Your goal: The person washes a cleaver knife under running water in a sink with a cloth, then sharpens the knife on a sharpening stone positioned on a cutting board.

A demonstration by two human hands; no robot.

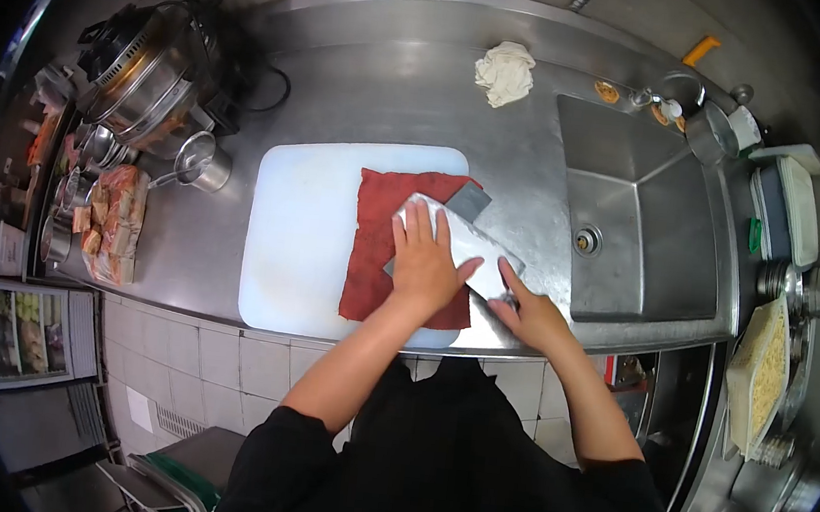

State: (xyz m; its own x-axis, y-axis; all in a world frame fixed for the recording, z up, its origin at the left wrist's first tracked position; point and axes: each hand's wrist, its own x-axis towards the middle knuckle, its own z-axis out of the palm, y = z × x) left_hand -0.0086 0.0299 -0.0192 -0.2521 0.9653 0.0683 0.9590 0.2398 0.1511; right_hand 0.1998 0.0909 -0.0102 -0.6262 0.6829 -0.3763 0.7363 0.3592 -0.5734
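Observation:
A cleaver with a broad, shiny blade lies flat and slanted across a grey sharpening stone. My left hand rests on top of the blade with its fingers stretched out. At the blade's lower right end, my right hand has its fingers closed around the handle, which is mostly hidden. Under the stone is a red cloth, spread over the right part of a white cutting board. Most of the stone is covered by the blade.
On the right is a steel sink. A crumpled white cloth lies at the back of the counter. To the left stand a large steel appliance, a metal pitcher and a bag of bread-like pieces.

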